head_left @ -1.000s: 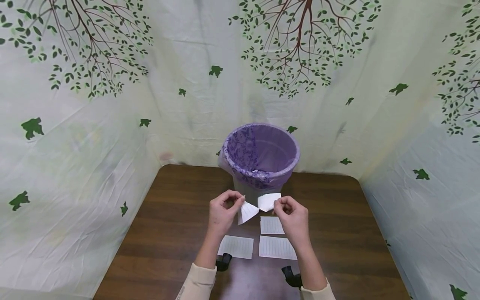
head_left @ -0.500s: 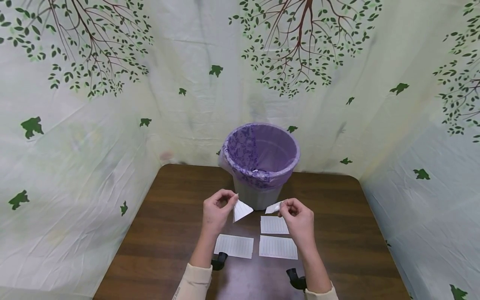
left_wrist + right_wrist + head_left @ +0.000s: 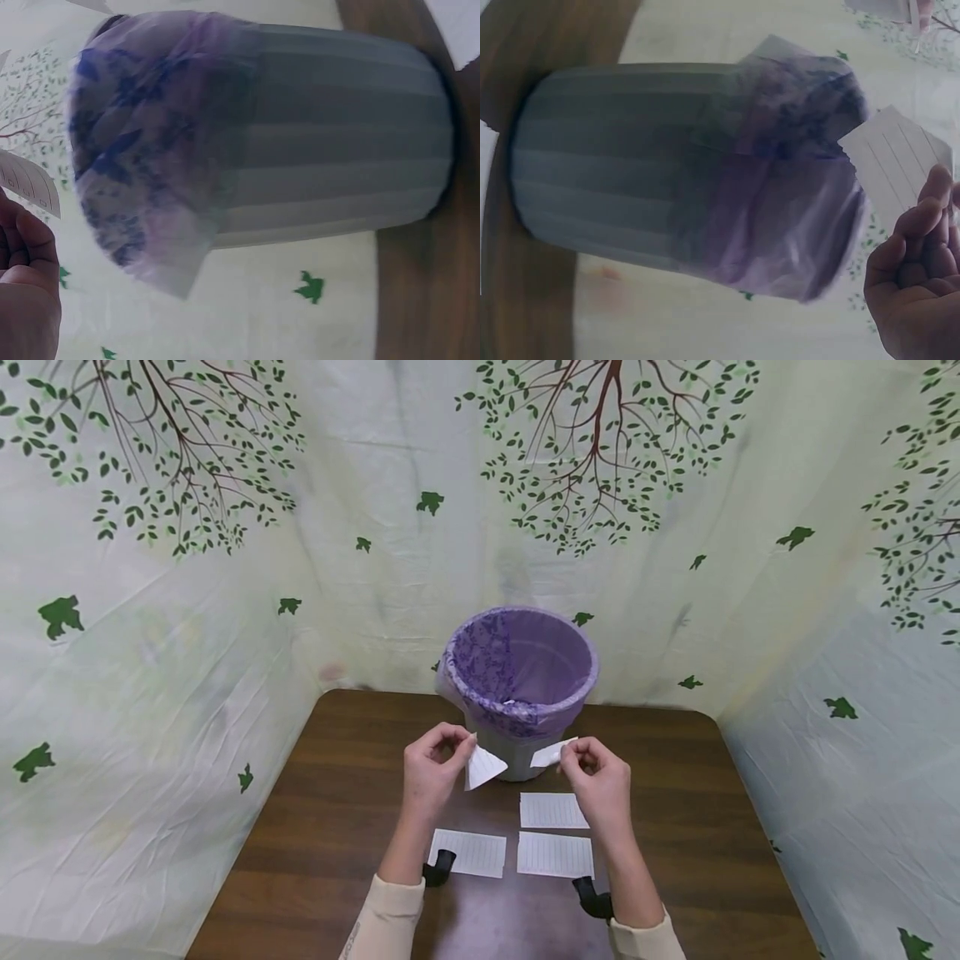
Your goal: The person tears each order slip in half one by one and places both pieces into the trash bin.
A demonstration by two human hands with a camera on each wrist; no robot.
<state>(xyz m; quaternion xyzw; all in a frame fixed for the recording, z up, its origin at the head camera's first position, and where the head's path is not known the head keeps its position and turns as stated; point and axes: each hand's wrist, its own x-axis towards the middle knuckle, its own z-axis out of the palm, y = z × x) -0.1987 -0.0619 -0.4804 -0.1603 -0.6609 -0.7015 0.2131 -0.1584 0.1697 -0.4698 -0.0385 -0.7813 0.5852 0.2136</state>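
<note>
My left hand [image 3: 435,770] pinches a white piece of paper [image 3: 485,767] between thumb and fingers, in front of the trash bin [image 3: 517,762]. A second paper piece [image 3: 549,755] is pinched by my right hand [image 3: 602,785], with a gap between the two pieces. In the right wrist view, that lined piece of paper [image 3: 896,161] shows a ragged edge. The left wrist view catches only part of the left piece of paper [image 3: 30,180], marked with lines. Both hands are raised above the wooden table, apart from the bin.
The bin wears a purple patterned liner [image 3: 521,720] folded over its rim. Three lined paper sheets lie on the table: a left sheet [image 3: 470,853], a right sheet [image 3: 556,855] and a farther sheet [image 3: 553,810]. A leaf-printed curtain [image 3: 360,635] surrounds the table.
The hands have drawn apart, widening the gap between the two paper pieces, which nearly met one second ago. Both hands then rise slightly, and the right piece has tilted.
</note>
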